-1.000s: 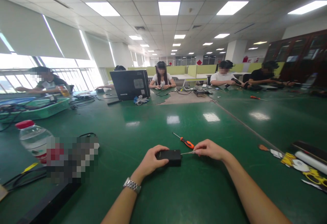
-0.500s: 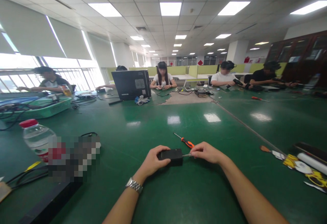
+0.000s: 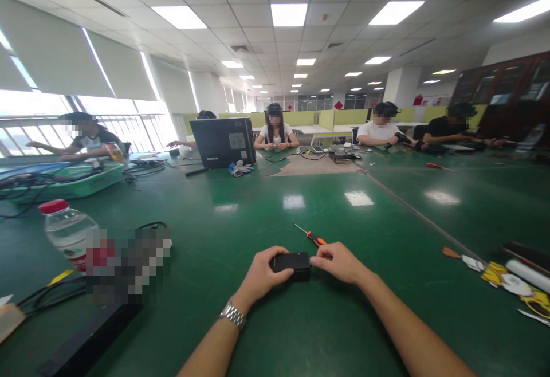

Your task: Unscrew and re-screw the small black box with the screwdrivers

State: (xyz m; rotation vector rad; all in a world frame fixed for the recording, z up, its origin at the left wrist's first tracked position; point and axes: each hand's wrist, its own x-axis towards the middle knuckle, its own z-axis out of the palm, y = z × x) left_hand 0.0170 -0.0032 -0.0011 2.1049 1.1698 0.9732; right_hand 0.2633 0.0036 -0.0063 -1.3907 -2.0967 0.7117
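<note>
A small black box [image 3: 293, 263] lies on the green table [image 3: 301, 205] close in front of me. My left hand [image 3: 263, 274], with a metal watch on its wrist, grips the box's left end. My right hand [image 3: 338, 262] is pinched at the box's right end; the thin metal tool it held is hidden by the fingers. An orange-handled screwdriver [image 3: 313, 236] lies on the table just behind the right hand.
A water bottle [image 3: 64, 232] and cables stand at the left, a green basket [image 3: 64, 179] farther back. A black monitor [image 3: 223, 142] sits mid-table. Yellow scissors and packaging [image 3: 515, 279] lie at the right. Several people work along the far edge.
My right hand has moved left, up against the box's right end, and the thin metal tool seen between hand and box no longer shows. The left hand keeps its grip.
</note>
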